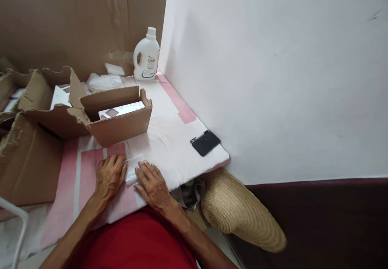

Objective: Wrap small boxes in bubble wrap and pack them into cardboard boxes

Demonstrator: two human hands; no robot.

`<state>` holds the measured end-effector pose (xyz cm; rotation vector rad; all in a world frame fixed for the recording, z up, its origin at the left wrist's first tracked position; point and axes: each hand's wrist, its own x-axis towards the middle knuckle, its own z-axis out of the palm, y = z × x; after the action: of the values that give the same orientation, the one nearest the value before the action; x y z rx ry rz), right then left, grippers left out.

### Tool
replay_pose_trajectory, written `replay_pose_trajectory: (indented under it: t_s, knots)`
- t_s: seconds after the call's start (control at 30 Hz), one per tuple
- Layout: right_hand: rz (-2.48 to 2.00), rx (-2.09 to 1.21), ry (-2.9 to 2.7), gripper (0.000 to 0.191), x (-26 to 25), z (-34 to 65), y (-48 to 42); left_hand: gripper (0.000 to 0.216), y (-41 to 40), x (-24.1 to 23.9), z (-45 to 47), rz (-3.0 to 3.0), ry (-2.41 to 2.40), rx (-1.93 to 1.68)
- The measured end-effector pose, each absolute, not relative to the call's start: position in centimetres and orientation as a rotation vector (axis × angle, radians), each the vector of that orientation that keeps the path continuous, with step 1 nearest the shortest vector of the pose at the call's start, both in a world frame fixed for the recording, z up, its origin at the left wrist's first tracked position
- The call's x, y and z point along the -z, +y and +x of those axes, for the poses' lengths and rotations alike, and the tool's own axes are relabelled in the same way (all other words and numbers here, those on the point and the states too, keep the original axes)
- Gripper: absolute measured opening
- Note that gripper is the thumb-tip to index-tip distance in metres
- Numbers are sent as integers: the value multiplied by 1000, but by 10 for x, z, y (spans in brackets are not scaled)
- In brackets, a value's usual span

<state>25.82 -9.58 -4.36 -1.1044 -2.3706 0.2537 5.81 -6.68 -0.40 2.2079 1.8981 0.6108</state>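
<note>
A small flat bubble-wrapped packet point(131, 169) lies on the cloth-covered table in front of me, between my two hands. My left hand point(110, 176) rests at its left edge, fingers bent, with thumb and forefinger closed on that edge. My right hand point(154, 183) lies at the packet's right side, its fingers stretched and slightly apart, the fingertips touching the plastic. What the bubble wrap encloses is too unclear to tell. Just beyond my hands stands an open cardboard box point(121, 129) with a white printed carton point(129, 108) inside.
More open cardboard boxes point(33, 160) crowd the left side. Clear plastic bags point(104, 82) and a white detergent bottle point(147, 55) stand behind, before a tall cardboard panel point(60, 22). A black phone-like object point(206, 143) lies near the wall; a straw hat point(239, 208) sits below the table's right edge.
</note>
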Motion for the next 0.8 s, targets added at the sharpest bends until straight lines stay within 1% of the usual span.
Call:
replay_pose_trajectory:
  t_s: [0.07,0.13,0.2,0.27,0.3,0.4,0.5,0.57,0.6,0.7,0.73,0.8]
  knots:
    - [-1101,-268,-2390,55,46,258,-95,41,-75,8,60,2339,1867,-643]
    - [-1097,-299,-2372,57,45,259,-95,45,-85,19,62,2554,1711,-666]
    - [-1119,-335,-2332,67,41,260,-95,52,-94,34,63,2704,1581,-647]
    - [-1141,-374,-2340,79,36,261,-94,59,-100,48,62,2719,1582,-593]
    - [-1148,-395,-2365,82,34,262,-93,61,-101,53,61,2713,1596,-568]
    - [-1165,-459,-2458,82,31,264,-89,63,-100,57,56,2745,1590,-531]
    - [-1183,-470,-2482,83,30,269,-86,67,-97,51,51,2784,1579,-553]
    - [-1171,-442,-2479,79,29,273,-84,66,-97,45,47,2791,1559,-643]
    - [-1159,-424,-2477,76,29,274,-82,62,-97,43,46,2795,1539,-711]
    - [-1083,-326,-2475,66,29,271,-77,37,-98,37,44,2825,1444,-945]
    - [-1043,-265,-2470,60,29,269,-75,31,-98,35,45,2835,1413,-1011]
    - [-966,-135,-2438,40,25,264,-70,29,-97,27,49,2833,1380,-1104]
